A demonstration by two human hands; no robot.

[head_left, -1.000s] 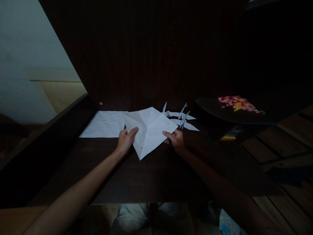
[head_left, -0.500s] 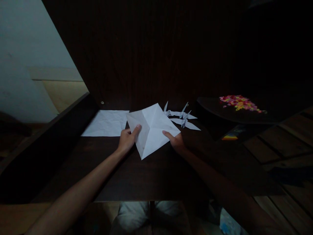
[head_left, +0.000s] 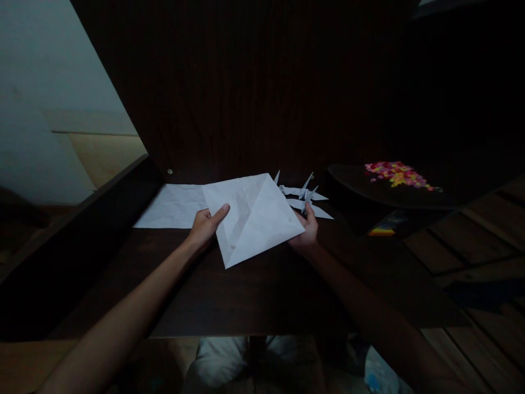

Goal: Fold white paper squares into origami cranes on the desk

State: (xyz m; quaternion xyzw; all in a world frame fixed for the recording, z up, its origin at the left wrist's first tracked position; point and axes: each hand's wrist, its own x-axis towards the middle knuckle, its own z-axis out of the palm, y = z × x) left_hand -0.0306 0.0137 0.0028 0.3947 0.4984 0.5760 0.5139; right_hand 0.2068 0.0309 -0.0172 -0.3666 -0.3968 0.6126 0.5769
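A square sheet of white paper (head_left: 262, 224) with diagonal creases is held above the dark desk. My left hand (head_left: 206, 225) pinches its left edge, thumb on top and fingers beneath. At the right corner, my right hand (head_left: 307, 230) is open with its thumb raised off the sheet; its other fingers are partly hidden under the paper. Behind that hand lie several folded white paper cranes (head_left: 309, 200), partly covered by the thumb and the sheet.
Another creased white paper (head_left: 164, 205) lies flat on the desk to the left. On a dark rounded shelf (head_left: 344, 178) at right sits a pile of small pink, red and yellow pieces (head_left: 400, 174). A side board (head_left: 82, 235) borders the desk's left.
My right thumb has lifted off the paper and the hand has turned, now at the right corner. The sheet has tilted and shifted slightly left with my left hand.
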